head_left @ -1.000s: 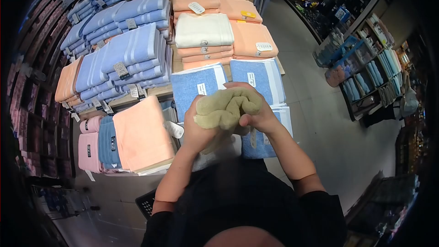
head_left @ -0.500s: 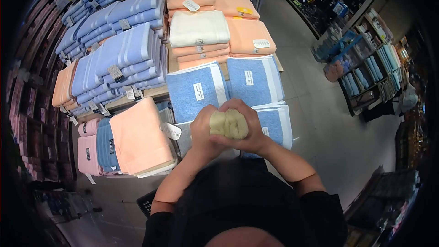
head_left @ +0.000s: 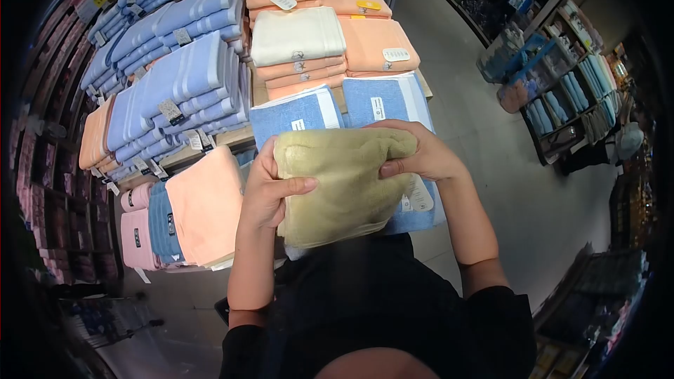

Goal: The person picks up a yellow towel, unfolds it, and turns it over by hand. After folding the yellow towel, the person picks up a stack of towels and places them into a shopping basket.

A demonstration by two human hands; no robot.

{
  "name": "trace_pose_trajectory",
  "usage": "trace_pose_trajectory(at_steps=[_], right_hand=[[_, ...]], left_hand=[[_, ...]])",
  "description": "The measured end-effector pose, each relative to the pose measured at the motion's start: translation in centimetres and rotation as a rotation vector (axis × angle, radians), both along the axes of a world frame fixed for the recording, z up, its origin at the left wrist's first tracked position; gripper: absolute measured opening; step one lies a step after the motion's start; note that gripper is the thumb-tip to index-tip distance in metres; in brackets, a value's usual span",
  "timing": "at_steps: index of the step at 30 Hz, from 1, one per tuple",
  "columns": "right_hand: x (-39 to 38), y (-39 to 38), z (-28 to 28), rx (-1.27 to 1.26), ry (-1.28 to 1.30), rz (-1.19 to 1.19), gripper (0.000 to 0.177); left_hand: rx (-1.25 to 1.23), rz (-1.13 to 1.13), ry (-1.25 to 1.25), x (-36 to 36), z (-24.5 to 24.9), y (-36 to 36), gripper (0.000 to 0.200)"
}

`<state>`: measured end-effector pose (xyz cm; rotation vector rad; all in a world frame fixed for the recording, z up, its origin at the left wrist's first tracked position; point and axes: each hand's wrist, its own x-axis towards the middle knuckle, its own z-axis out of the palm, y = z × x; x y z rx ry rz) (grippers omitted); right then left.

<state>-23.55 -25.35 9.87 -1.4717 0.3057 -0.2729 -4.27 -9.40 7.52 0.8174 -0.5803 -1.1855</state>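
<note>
An olive-green folded towel [head_left: 337, 193] is held up in front of my chest, its near side hanging down and its top edge slightly bunched at the right. My left hand [head_left: 270, 186] grips its left edge, thumb lying across the front. At the upper right edge, my right hand [head_left: 421, 153] is closed on the cloth with the thumb in front and the fingers mostly behind. A white tag [head_left: 421, 195] hangs beside the towel below my right hand. Behind it lie blue towels with white borders [head_left: 386, 102], partly covered.
Lavender-blue towels [head_left: 184, 74] are stacked at the left of the display. Peach towels [head_left: 379, 38] and a cream towel [head_left: 298, 35] sit at the back. A peach towel [head_left: 203, 203] lies front left, beside pink towels [head_left: 137, 235]. A shelf rack [head_left: 572, 98] stands across the aisle at right.
The green towel was squeezed into a compact bundle between both hands; now it is opened out into a wider folded panel. My hands have moved apart, left and right.
</note>
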Motion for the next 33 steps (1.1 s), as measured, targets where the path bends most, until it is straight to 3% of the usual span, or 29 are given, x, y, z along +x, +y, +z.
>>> trace_pose_trajectory(at_steps=[2, 5, 8, 11, 14, 17, 18, 21, 24, 28, 30, 33], right_hand=[[-0.4, -0.6, -0.3, -0.078, 0.081, 0.025, 0.060], [-0.2, -0.9, -1.1, 0.132, -0.047, -0.094, 0.061], [0.7, 0.7, -1.1, -0.781, 0.033, -0.697, 0.061], [1.4, 5.0, 0.0, -0.836, -0.045, -0.514, 0.067], [3.1, 7.8, -1.3, -0.907, -0.076, -0.552, 0.070], [2.7, 7.3, -2.5, -0.754, -0.127, -0.482, 0.074], [2.5, 7.0, -2.4, -0.675, -0.121, -0.474, 0.065], [0.8, 5.1, -2.3, -0.049, -0.120, -0.408, 0.051], [-2.3, 2.3, -2.3, 0.032, -0.172, -0.466, 0.040], [-7.4, -1.2, 1.1, 0.080, -0.234, -0.615, 0.036], [-8.8, -3.3, 1.9, 0.086, -0.202, -0.642, 0.036], [-8.0, -6.4, -0.1, -0.098, 0.062, -0.629, 0.039]], left_hand=[[-0.038, 0.066, -0.103, -0.2, -0.2, 0.0, 0.053], [-0.083, 0.139, -0.188, -1.0, 0.2, -0.2, 0.060], [-0.113, 0.204, -0.175, -2.1, 0.5, -0.7, 0.061], [-0.115, 0.245, -0.165, -3.2, -0.6, -1.5, 0.055], [-0.073, 0.154, -0.042, -3.9, -1.4, -1.5, 0.039], [-0.132, 0.129, -0.006, -4.3, -2.1, -1.4, 0.033], [-0.162, 0.113, -0.053, -4.0, -2.5, -1.2, 0.027], [-0.220, 0.094, 0.035, -3.1, -1.7, -0.6, 0.026], [-0.324, 0.084, 0.116, -1.5, 0.5, 0.8, 0.026], [-0.157, 0.347, -0.270, 2.5, 3.8, 3.6, 0.023], [0.050, 0.339, -0.498, 4.9, 4.1, 3.1, 0.019], [0.389, 0.269, -0.977, 6.9, 1.8, -0.1, 0.020]])
